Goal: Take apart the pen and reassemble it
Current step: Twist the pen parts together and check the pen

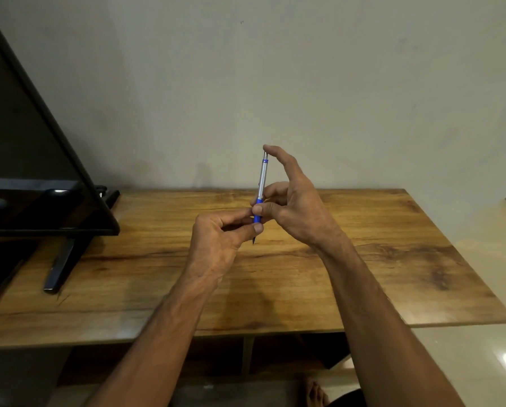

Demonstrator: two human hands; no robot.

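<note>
Upright pen (262, 183) — likely light, stiff, slick — pinched at blue grip (257, 219) by left hand (216, 239) from 7 o'clock, at barrel by right hand (295, 207) from 3 o'clock.

- A wooden counter (392, 274) fills the middle of the frame, its far edge against a pale wall; the top is warm brown with dark grain streaks and knots.
- A black flat screen (25, 142) stands on the counter at the left of the frame, leaning back out of the upper left corner.
- One dark foot of its stand (61, 265) lies flat on the wood at lower left, angled toward the near edge.
- A second foot (110, 196) pokes out behind the screen's lower right corner, near the wall.
</note>
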